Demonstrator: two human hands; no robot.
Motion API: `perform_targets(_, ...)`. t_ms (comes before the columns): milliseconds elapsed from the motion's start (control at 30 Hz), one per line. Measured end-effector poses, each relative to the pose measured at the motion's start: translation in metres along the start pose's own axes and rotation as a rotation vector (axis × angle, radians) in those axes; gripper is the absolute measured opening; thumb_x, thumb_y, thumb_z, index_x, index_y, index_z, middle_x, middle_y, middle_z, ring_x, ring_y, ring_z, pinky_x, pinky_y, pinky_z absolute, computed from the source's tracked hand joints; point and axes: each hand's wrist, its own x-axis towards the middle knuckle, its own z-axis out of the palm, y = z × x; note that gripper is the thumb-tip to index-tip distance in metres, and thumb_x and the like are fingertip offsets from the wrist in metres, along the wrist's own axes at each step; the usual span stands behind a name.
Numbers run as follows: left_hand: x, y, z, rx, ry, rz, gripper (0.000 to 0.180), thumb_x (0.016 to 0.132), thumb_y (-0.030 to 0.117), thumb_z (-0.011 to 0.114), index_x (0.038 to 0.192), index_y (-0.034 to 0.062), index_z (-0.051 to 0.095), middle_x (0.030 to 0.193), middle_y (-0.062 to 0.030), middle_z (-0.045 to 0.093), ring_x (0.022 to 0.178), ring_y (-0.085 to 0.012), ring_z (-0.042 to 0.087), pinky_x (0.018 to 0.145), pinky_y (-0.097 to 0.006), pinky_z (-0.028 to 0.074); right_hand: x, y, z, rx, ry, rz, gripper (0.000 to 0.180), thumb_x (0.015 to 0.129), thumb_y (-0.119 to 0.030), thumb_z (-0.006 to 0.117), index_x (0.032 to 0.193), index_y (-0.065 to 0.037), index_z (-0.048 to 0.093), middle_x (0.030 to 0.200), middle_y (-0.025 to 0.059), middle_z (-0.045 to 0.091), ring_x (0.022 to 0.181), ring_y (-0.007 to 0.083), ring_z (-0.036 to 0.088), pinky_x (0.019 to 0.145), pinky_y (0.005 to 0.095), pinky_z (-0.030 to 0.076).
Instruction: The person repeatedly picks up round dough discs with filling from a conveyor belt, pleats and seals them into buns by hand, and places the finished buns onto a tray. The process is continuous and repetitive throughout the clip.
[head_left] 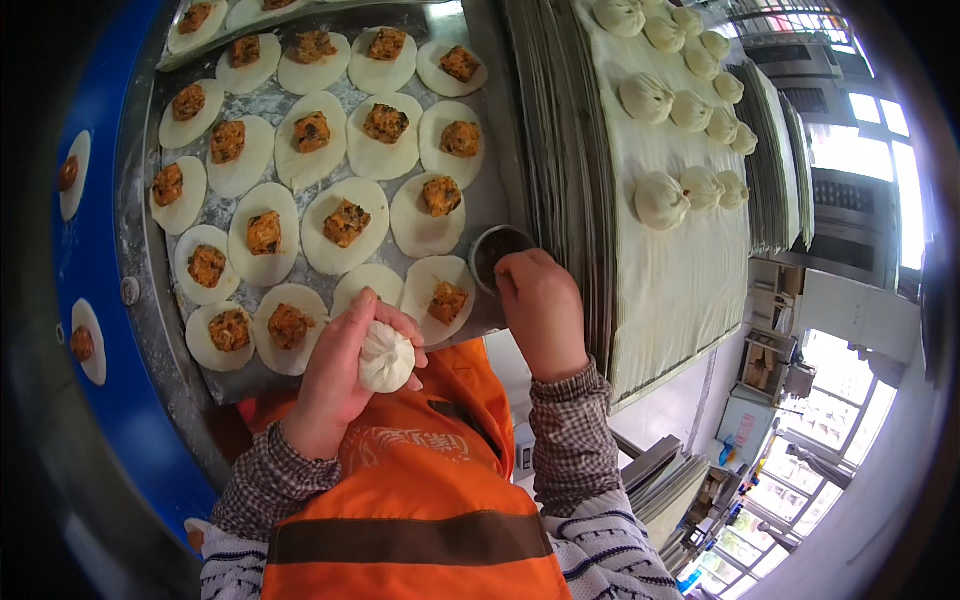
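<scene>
My left hand [345, 368] cups a white pleated bun [386, 358], its gathered top facing up, above the near edge of the steel tray [240, 382]. To the right, my right hand [543, 303] is bent with its fingers curled together at the rim of a small round metal bowl [502, 240]. The fingertips dip inside the bowl, so what they hold, if anything, is hidden. Flat round dough wrappers [420, 238] lie in rows on the floured tray, each topped with a lump of orange-brown filling [347, 224]. One wrapper [369, 283] is partly covered by my left hand.
Right of the tray, a stack of trays [565, 130] carries a pale cloth [680, 285] with several finished buns [661, 200] at its far end. A blue surface [105, 260] with a few filled wrappers [88, 342] runs along the left. My orange apron [400, 500] touches the tray's near edge.
</scene>
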Motion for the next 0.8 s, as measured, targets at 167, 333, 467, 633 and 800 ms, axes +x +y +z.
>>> perform_targets(167,0.006,0.009,-0.002,-0.035,0.001,-0.030,0.049,0.099,0.041,0.036,0.089,-0.0017,0.057,0.084,-0.0127,0.059,0.074,-0.0218,0.064,0.054,-0.034,0.058,0.013,0.014,0.021,-0.098,-0.180,0.038,0.006,0.072,0.001,0.060,0.078,0.001,0.059,0.081,0.0181,0.057,0.075,0.0377,0.056,0.065,0.0445,0.047)
perform_targets(333,0.008,0.016,0.006,-0.015,0.058,-0.063,0.049,0.100,0.041,0.032,0.084,0.0013,0.057,0.083,-0.0133,0.057,0.071,-0.0231,0.062,0.052,-0.033,0.055,0.017,0.017,0.026,-0.133,-0.195,0.046,0.003,0.073,0.001,0.058,0.075,0.002,0.056,0.079,0.0197,0.056,0.073,0.0388,0.055,0.064,0.0457,0.045)
perform_targets(467,0.009,0.015,0.005,-0.004,-0.003,-0.007,0.046,0.099,0.039,0.036,0.089,-0.0005,0.057,0.085,-0.0109,0.059,0.074,-0.0205,0.064,0.055,-0.033,0.058,0.014,0.005,0.011,-0.063,-0.118,0.070,0.008,0.074,0.000,0.060,0.082,0.002,0.060,0.077,0.0180,0.058,0.071,0.0346,0.058,0.062,0.0399,0.047)
perform_targets(633,0.018,0.007,0.017,0.068,0.006,-0.036,0.045,0.099,0.039,0.039,0.085,0.0009,0.058,0.078,-0.0082,0.060,0.067,-0.0154,0.062,0.055,-0.030,0.055,-0.009,-0.020,-0.021,0.475,-0.068,0.422,0.009,0.081,-0.002,0.066,0.089,0.002,0.062,0.078,0.0079,0.062,0.066,0.0119,0.059,0.063,0.0223,0.047)
perform_targets(800,0.020,-0.002,0.045,0.211,-0.060,0.077,0.046,0.099,0.039,0.040,0.080,0.0015,0.060,0.073,-0.0033,0.059,0.063,-0.0085,0.056,0.058,-0.021,0.046,-0.033,-0.050,-0.040,1.073,-0.022,0.220,0.008,0.082,0.003,0.065,0.089,0.002,0.061,0.084,0.0034,0.062,0.075,0.0098,0.059,0.065,0.0214,0.047)
